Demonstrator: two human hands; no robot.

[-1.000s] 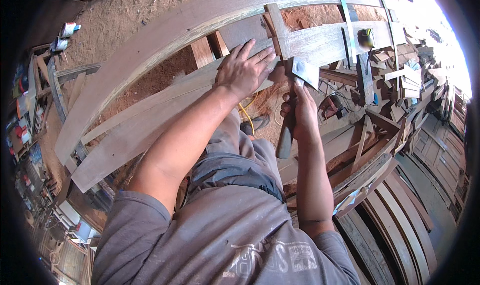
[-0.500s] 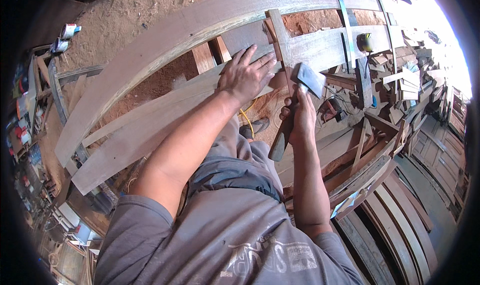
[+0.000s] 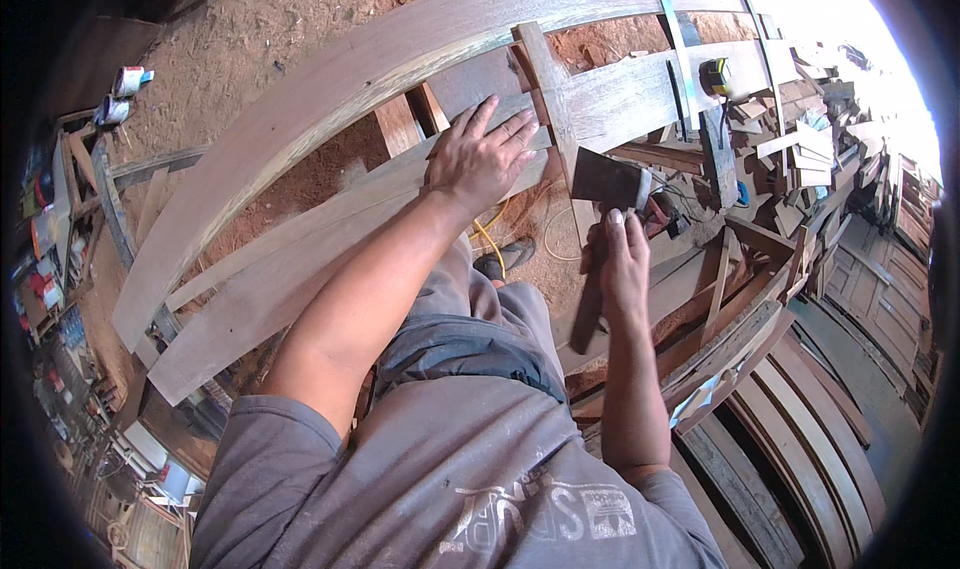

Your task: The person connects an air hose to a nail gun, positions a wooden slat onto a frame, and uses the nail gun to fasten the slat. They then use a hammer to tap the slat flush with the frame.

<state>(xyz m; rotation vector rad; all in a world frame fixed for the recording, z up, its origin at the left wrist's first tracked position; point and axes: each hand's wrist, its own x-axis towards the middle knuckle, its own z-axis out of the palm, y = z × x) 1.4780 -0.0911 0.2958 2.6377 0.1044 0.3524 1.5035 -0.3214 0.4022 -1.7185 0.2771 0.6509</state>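
Observation:
My right hand (image 3: 624,269) is closed around the wooden handle of a hatchet (image 3: 606,181). The hatchet's dark blade faces left, against or just beside a narrow wooden crosspiece (image 3: 550,94); I cannot tell whether they touch. That crosspiece lies across two long curved planks. On the nearer plank (image 3: 270,294), left of the crosspiece, rests my left hand (image 3: 480,159) with its fingers stretched out and holding nothing. The farther curved plank (image 3: 310,89) arcs across the upper part of the view.
A try square (image 3: 680,59) and a yellow-and-black tape measure (image 3: 716,77) lie on the planks to the right. Wood offcuts (image 3: 815,159) are heaped beyond them. A yellow cord (image 3: 486,231) runs near my foot. Curved boards (image 3: 800,419) are stacked at lower right.
The hatchet has turned in my right hand, its blade swinging round from right to left. My right hand has shifted slightly right and nearer. My left hand stays on the plank.

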